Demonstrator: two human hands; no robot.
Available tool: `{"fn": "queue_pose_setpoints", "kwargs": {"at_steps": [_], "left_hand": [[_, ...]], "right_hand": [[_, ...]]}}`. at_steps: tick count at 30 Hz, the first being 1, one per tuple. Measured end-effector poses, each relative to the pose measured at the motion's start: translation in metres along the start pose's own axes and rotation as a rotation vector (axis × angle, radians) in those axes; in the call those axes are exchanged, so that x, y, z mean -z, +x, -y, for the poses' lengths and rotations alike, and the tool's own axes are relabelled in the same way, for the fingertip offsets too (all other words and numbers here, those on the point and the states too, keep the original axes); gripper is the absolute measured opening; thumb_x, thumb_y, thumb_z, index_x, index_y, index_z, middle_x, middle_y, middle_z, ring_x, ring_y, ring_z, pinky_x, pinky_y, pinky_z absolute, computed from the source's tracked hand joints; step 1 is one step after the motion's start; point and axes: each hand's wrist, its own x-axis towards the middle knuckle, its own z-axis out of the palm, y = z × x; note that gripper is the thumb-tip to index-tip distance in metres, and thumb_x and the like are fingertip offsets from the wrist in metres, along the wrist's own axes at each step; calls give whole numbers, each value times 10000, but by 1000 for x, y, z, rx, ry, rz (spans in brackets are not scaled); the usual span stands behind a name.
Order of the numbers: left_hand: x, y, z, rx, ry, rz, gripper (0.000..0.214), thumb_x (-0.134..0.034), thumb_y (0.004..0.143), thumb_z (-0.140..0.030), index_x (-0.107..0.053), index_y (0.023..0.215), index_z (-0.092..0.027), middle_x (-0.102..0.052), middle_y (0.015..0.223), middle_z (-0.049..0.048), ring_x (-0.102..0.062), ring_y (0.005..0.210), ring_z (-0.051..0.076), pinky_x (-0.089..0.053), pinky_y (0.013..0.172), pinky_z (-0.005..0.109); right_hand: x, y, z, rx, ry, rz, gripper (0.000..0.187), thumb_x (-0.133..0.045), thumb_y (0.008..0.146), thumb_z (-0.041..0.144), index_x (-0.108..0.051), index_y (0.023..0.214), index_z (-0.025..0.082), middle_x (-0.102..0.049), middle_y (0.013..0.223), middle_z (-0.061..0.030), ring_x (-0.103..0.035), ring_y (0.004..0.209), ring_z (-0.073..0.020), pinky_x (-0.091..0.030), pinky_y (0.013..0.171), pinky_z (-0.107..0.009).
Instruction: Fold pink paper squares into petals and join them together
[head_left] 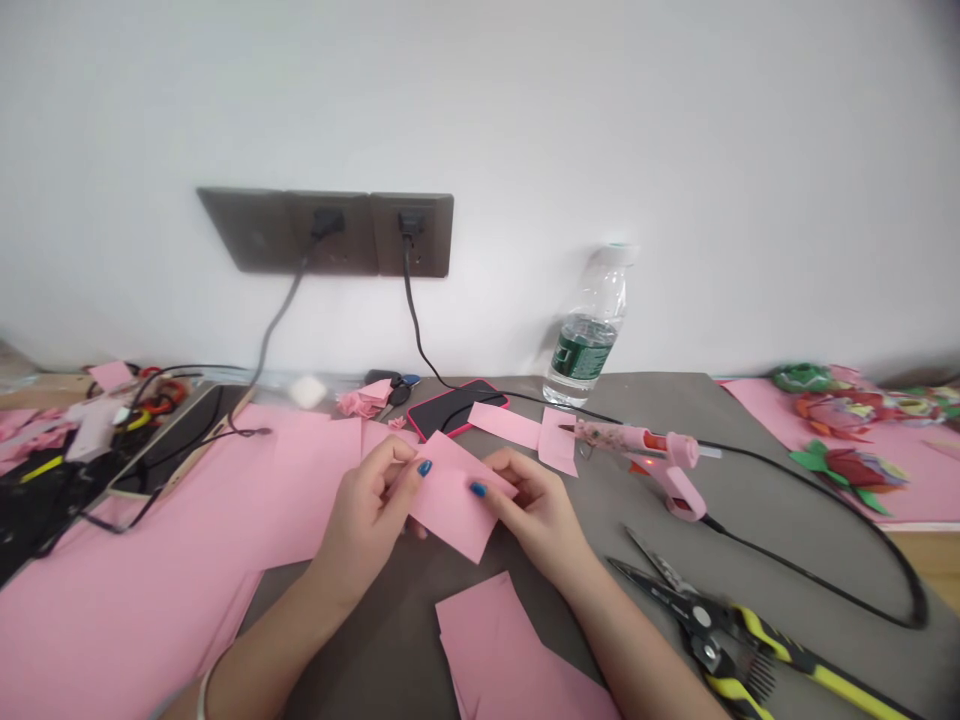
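Note:
Both of my hands hold one small pink paper piece [456, 500] just above the grey table [675, 420]. My left hand [371, 510] pinches its left edge, thumb on top. On the other side, my right hand [534, 510] grips the right edge with the thumb pressed on the sheet. Several more cut pink pieces [502, 640] lie on the table just below my hands. A large pink sheet [187, 540] is spread out to the left.
A pink glue gun [645, 450] with its black cord lies right of my hands, with yellow-handled pliers [720, 630] nearer to me. At the back stand a water bottle [589, 335], a phone [457, 408], wall sockets [330, 232]. Finished paper flowers [847, 460] lie far right; cables and a tablet far left.

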Motion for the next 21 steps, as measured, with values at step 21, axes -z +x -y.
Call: {"fn": "queue_pose_setpoints", "kwargs": {"at_steps": [21], "left_hand": [[6, 3, 4, -225, 44, 134, 247, -538, 892, -101, -758, 920, -210, -696, 777, 26, -667, 624, 123, -557, 584, 203]], "right_hand": [[4, 4, -9, -77, 340, -189, 349, -698, 855, 507, -441, 893, 275, -449, 647, 68, -437, 505, -118, -361, 466, -210]]}}
